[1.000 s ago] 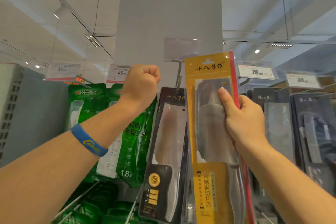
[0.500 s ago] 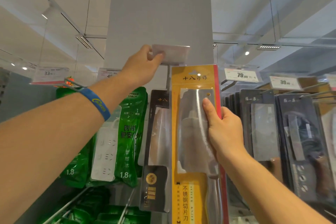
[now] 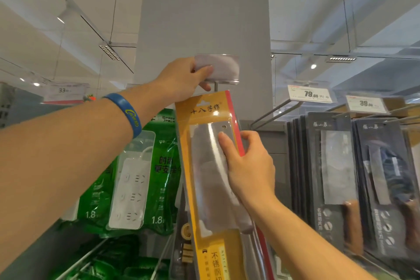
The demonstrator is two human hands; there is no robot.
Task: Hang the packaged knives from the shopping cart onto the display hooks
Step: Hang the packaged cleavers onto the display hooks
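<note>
Two hands are raised at the display: the left hand (image 3: 181,79), a blue wristband (image 3: 127,113) on its wrist, pinches the clear label holder (image 3: 222,68) at the front of a hook (image 3: 216,86), while the right hand (image 3: 247,166) grips the yellow packaged knife (image 3: 204,166), thumb on the front and fingers behind its red edge. The pack's top sits just under the holder; whether it is on the hook cannot be told. Green power-strip packs (image 3: 145,177) hang to the left, dark knife packs (image 3: 329,166) to the right.

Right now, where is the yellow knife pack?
Centre of the head view: the right hand holds the yellow knife pack, its top just below the tag holder the left hand pinches.
</note>
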